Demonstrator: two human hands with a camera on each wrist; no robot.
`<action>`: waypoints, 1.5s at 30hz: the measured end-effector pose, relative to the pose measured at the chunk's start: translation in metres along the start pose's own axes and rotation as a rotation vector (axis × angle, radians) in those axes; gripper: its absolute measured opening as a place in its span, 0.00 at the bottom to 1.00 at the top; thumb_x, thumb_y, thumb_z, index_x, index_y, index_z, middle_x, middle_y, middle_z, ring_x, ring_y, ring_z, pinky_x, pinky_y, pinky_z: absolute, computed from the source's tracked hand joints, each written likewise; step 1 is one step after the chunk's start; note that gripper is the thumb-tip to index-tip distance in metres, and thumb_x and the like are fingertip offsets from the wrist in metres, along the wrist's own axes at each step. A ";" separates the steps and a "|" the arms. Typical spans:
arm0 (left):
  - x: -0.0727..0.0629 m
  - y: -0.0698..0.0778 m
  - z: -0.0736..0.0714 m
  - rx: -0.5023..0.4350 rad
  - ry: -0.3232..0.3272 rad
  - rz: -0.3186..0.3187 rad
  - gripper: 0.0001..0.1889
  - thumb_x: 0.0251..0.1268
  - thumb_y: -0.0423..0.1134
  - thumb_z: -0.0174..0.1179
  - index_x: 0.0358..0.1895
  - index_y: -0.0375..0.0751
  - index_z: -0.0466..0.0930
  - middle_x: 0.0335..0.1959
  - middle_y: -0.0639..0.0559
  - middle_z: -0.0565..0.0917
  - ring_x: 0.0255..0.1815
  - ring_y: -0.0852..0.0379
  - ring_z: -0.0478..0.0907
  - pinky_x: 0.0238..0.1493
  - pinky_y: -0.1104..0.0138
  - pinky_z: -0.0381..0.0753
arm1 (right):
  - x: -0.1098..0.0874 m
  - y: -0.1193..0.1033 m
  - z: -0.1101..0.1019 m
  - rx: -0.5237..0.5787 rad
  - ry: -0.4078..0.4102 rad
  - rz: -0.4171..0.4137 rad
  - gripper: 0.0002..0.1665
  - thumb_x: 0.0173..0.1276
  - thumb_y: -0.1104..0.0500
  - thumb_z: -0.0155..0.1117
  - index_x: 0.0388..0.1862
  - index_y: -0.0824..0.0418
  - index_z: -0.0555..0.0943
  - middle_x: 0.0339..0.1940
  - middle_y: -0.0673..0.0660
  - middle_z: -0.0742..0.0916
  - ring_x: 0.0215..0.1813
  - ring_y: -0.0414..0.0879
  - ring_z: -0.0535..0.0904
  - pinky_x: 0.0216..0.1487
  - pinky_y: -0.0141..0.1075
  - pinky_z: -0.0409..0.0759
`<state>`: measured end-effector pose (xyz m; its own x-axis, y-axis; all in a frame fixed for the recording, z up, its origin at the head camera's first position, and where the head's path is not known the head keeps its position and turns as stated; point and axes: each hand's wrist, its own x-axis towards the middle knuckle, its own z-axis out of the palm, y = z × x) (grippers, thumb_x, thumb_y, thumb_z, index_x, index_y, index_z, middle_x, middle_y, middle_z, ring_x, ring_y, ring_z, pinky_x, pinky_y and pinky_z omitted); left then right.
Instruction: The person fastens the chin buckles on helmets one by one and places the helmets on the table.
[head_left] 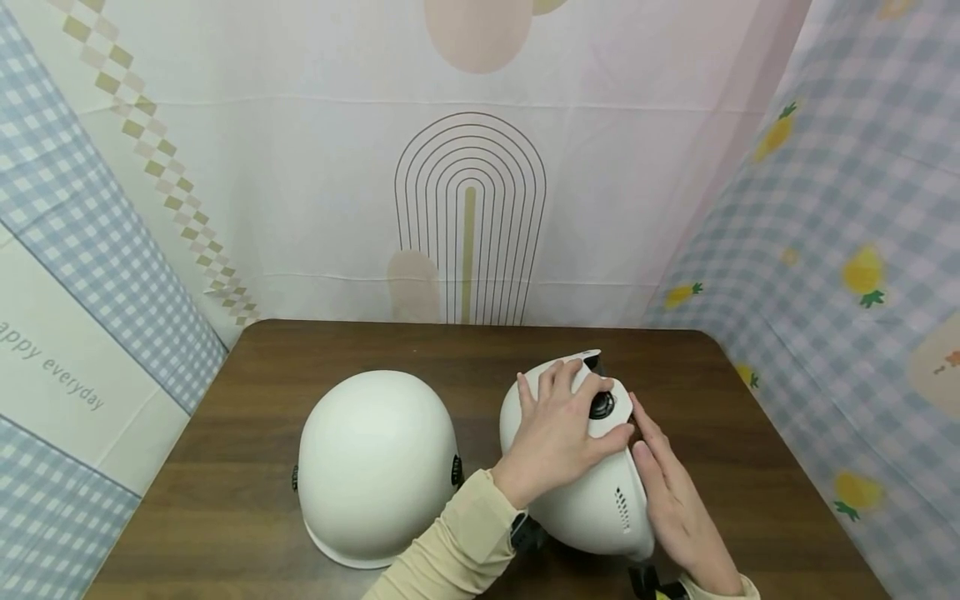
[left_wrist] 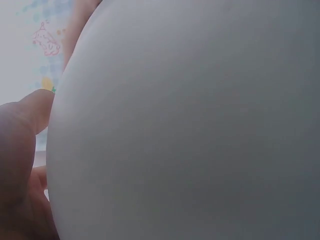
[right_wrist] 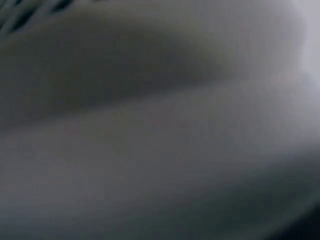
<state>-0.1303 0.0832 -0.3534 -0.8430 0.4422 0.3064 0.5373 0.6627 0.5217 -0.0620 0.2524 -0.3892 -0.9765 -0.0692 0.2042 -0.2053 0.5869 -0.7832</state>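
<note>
On a brown wooden tabletop (head_left: pixel 210 500), a plain helmet (head_left: pixel 375 467), white and crown up. To the right of the plain helmet, apart from it at the top, lower gap hidden by a beige sleeve (head_left: pixel 450 547): a vented helmet (head_left: pixel 585 508), also white, tilted, with a round black part (head_left: pixel 602 406) and small slots (head_left: pixel 622 510). Also right of the plain helmet, over the vented helmet's shell, the left hand (head_left: pixel 555 429), fingers spread around the round black part, not clenched. Farther right of the plain helmet, the right hand (head_left: pixel 671 492), fingers straight, laid along the vented helmet's edge. Mostly pale shell in the left wrist view; only blur in the right.

Probably smooth and hard to steady on such a curve. Could roll away from the plain helmet, from a push by the left hand stronger than the right hand's support; could swing toward the plain helmet and knock it, from the reverse. Could also bump the plain helmet's near right side with the beige sleeve, through a careless pull back.
</note>
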 end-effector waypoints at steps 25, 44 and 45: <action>-0.002 -0.001 -0.005 0.018 0.015 -0.009 0.23 0.55 0.56 0.60 0.53 0.56 0.71 0.60 0.44 0.69 0.64 0.44 0.62 0.59 0.33 0.54 | -0.001 0.028 0.008 -0.065 -0.134 0.010 0.38 0.73 0.55 0.57 0.76 0.65 0.57 0.76 0.68 0.59 0.74 0.67 0.52 0.61 0.64 0.61; -0.005 -0.011 -0.011 -0.060 -0.039 -0.046 0.30 0.55 0.56 0.59 0.64 0.64 0.69 0.64 0.44 0.63 0.66 0.43 0.57 0.62 0.33 0.49 | 0.004 0.057 0.020 0.014 -0.285 0.209 0.46 0.69 0.45 0.62 0.79 0.55 0.54 0.78 0.66 0.53 0.76 0.68 0.41 0.63 0.69 0.57; -0.005 -0.012 -0.011 -0.067 -0.039 -0.047 0.30 0.55 0.56 0.59 0.64 0.63 0.69 0.64 0.44 0.63 0.66 0.43 0.57 0.62 0.33 0.49 | 0.005 0.058 0.021 0.014 -0.296 0.225 0.46 0.69 0.44 0.62 0.79 0.53 0.54 0.78 0.65 0.53 0.77 0.67 0.41 0.63 0.69 0.55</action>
<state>-0.1324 0.0664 -0.3523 -0.8649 0.4356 0.2495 0.4928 0.6423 0.5869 -0.0799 0.2690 -0.4464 -0.9735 -0.1715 -0.1511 0.0175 0.6033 -0.7974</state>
